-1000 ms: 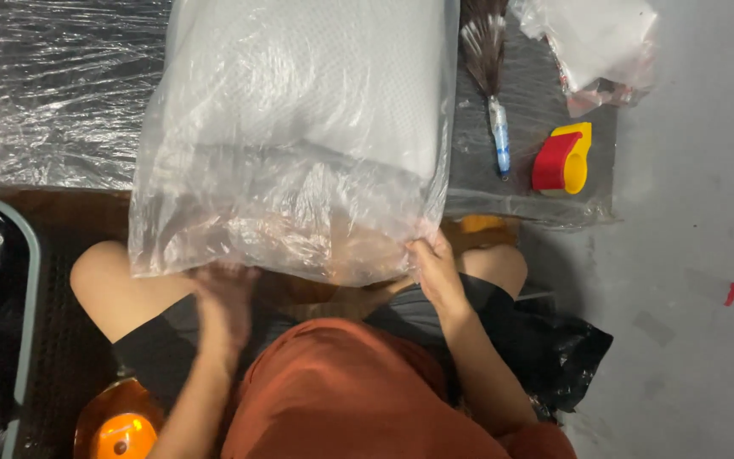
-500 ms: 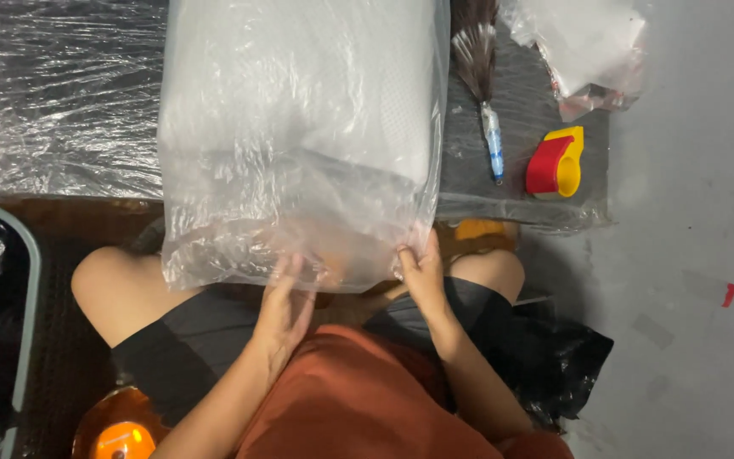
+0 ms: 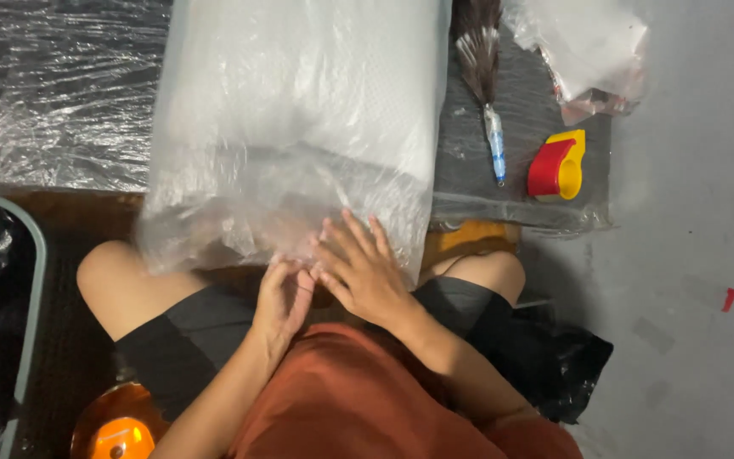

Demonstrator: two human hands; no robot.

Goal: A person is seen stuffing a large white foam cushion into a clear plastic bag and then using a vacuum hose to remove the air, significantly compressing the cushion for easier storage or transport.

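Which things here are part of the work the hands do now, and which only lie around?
In use:
left hand
right hand
clear plastic bag
white pillow inside it

Lying about:
small brush
red and yellow tape holder
crumpled bags
orange lid
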